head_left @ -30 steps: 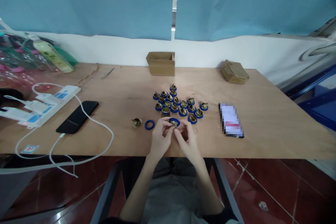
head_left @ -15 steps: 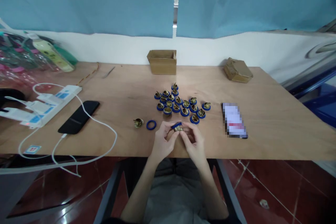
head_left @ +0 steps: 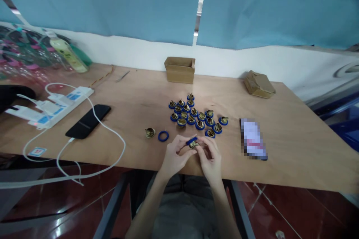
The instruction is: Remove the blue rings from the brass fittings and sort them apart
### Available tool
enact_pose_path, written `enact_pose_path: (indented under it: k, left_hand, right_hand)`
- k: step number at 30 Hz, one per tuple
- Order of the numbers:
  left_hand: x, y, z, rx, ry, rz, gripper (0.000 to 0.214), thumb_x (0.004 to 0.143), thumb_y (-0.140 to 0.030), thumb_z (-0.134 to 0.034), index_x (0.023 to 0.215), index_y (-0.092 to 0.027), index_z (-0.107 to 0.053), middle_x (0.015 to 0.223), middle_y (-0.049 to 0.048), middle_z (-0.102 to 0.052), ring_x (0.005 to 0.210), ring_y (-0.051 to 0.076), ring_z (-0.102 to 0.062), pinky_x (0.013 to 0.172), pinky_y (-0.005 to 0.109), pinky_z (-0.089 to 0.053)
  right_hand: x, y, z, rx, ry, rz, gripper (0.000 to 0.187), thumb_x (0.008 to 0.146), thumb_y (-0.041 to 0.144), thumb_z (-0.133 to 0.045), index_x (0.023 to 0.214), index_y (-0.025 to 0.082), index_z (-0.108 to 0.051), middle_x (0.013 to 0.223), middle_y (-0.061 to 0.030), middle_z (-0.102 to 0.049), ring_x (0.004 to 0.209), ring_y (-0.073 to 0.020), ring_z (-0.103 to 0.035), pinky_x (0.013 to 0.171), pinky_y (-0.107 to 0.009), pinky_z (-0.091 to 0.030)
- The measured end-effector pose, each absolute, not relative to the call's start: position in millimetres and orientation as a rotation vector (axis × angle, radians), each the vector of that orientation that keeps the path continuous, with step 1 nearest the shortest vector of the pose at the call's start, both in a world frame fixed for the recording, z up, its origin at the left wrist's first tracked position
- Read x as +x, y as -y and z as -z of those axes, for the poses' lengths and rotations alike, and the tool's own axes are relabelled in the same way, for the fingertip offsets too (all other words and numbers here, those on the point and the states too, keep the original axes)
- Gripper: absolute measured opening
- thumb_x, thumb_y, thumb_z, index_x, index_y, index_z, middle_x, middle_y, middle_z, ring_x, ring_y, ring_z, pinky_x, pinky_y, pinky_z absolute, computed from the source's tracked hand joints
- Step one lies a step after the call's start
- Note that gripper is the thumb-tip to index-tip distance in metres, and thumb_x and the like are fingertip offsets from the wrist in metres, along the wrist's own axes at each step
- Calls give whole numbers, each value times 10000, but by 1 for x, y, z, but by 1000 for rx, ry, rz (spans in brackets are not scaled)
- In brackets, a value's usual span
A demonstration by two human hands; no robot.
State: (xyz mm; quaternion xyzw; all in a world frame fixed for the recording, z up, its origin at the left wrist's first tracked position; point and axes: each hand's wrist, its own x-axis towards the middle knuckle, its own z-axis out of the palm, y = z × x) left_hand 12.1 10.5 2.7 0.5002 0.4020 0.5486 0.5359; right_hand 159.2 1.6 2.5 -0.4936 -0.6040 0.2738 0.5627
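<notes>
My left hand (head_left: 175, 155) and my right hand (head_left: 211, 155) meet over the near edge of the wooden table (head_left: 294, 134). Together they pinch one small brass part with a blue ring (head_left: 192, 142) on it, held just above the table. Behind the hands lies a cluster of several brass parts with blue rings (head_left: 196, 114). To the left of the hands sit a bare brass part (head_left: 150, 132) and a loose blue ring (head_left: 163, 136).
A black phone (head_left: 88, 121) on a white cable lies at the left, beside white power strips (head_left: 56, 106). Another phone (head_left: 253, 139) lies at the right. An open cardboard box (head_left: 180, 69) and a brown packet (head_left: 258, 84) stand at the back. Bottles in plastic sit far left.
The view has swung and tilted a little. The part in my hands has turned from flat to edge-on, and my hands sit slightly nearer the table's front edge.
</notes>
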Motion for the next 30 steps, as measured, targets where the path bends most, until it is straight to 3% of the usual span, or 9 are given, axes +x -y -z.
enact_pose_path:
  k: [3, 8, 21, 30]
  left_hand:
    - [12, -8, -4, 1160, -1007, -1271, 353, 725, -212, -866, 993, -198, -637, 1114, 105, -802, 1083, 260, -767, 976, 379, -608]
    - [10, -3, -4, 1135, -972, -1238, 514, 607, -163, -938, 1009, -205, -620, 1057, 75, -807, 1070, 254, -765, 968, 355, -597]
    - [11, -2, -4, 1187, -1054, -1306, 507, 647, -231, -927, 1039, -211, -606, 1105, 83, -787, 1090, 252, -754, 983, 386, -591]
    - [2, 0, -7, 1178, -931, -1220, 447, 706, -215, -891, 1046, -203, -600, 1065, 77, -769, 1073, 230, -743, 968, 331, -571]
  right_hand:
    - [159, -1, 0, -1157, 1401, -685, 139, 950, 237, -648, 1076, 251, -704, 1083, -74, -669, 998, -223, -673, 840, -340, -576]
    - [156, 3, 8, -1132, 1368, -823, 131, 946, 237, -635, 1071, 267, -609, 1008, -30, -600, 829, -173, -633, 749, -305, -549]
    - [151, 2, 7, -1136, 1321, -942, 123, 944, 263, -632, 1055, 254, -579, 1011, -26, -599, 864, -173, -629, 778, -300, -524]
    - [155, 9, 7, -1171, 1464, -961, 39, 1002, 278, -543, 1018, 243, -534, 854, 10, -499, 713, -152, -544, 642, -272, -464]
